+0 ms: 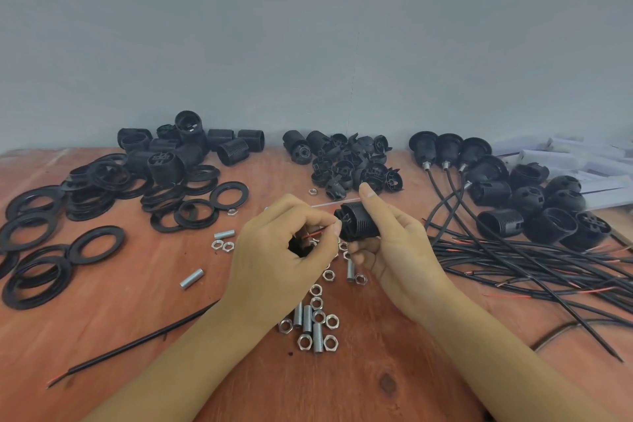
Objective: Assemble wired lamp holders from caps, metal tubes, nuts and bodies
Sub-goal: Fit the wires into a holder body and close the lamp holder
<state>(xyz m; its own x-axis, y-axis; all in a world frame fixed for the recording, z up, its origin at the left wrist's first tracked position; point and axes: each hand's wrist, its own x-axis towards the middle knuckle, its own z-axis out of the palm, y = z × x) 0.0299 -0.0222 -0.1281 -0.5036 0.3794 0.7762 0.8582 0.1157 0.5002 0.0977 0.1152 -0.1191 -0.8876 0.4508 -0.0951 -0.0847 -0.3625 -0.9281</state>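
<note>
My right hand [394, 247] grips a black threaded lamp holder body [358, 224] above the middle of the table. My left hand [284, 250] is curled beside it, holds a black cap in the palm and pinches a thin red wire [312, 234] at the body's end. Below the hands lie loose nuts and threaded metal tubes [315, 322]. A black cable [137, 341] runs from under my left forearm toward the lower left.
Black rings [96, 243] and threaded sleeves [178, 151] cover the left of the wooden table [342, 387]. A cap pile [352, 164] sits at the back centre. Wired holders [445, 151], bodies [548, 209] and a cable bundle [531, 267] fill the right.
</note>
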